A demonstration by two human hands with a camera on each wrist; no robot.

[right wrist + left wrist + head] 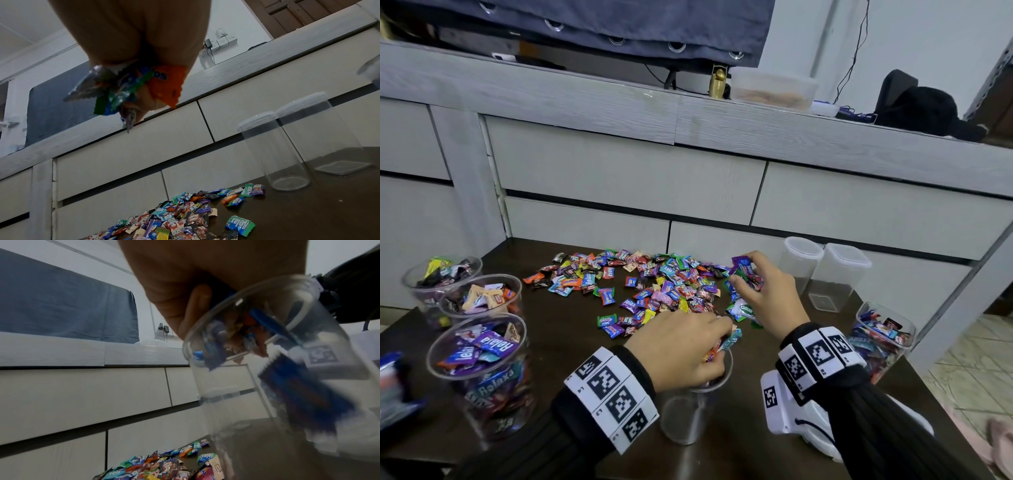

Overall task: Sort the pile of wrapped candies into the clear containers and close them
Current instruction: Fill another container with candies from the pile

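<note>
Crinkly candies (654, 284), clear round cup (690, 411) (plastic)

The pile of wrapped candies (654, 287) is lying across the middle of the counter (571, 346), in front of the drawer fronts (626, 178). Three filled cups (479, 370) are standing in a row along the counter's left edge. A near cup (693, 411) is sitting before the pile, with the left hand (681, 349) resting over its mouth. The right hand (767, 291) is hovering at the pile's right end. Behind it, two lidded containers (825, 270) are standing side by side; another container with candies (880, 339) is sitting at the right edge.
</note>
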